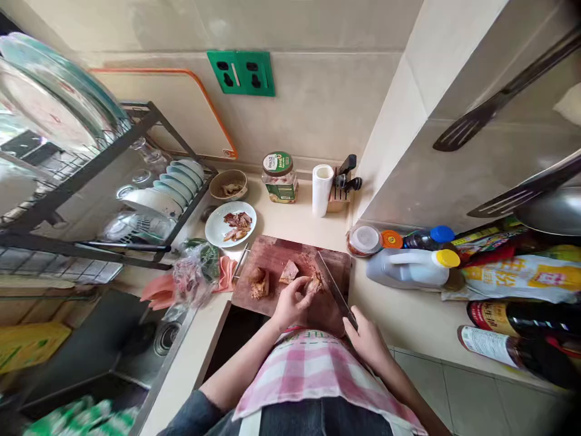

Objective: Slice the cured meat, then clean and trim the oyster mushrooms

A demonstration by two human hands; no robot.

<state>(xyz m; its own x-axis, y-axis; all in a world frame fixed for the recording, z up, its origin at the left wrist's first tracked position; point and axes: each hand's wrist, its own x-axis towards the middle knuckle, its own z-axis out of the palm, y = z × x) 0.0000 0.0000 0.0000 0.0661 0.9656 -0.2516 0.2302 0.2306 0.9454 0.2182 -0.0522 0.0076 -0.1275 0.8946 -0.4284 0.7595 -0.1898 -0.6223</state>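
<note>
On the brown wooden cutting board [272,306] my left hand [293,303] pinches a small piece of cooked meat [313,283] near the board's right half. My right hand [365,339] grips the dark handle of a kitchen knife [333,284]. The knife's blade points away from me, just right of the meat. Two more chunks lie on the board: a browned one [259,283] at the left and a paler, cut one [289,272] in the middle. Beyond the board's left corner, a white plate [218,225] holds sliced meat [238,221].
A woven bowl [215,186], a green-labelled jar [280,178], a paper towel roll [322,192] and a knife block [336,204] line the wall. Bottles and a plastic jug [399,269] stand or lie at right. A dish rack [149,130] and a sink [154,363] are at left.
</note>
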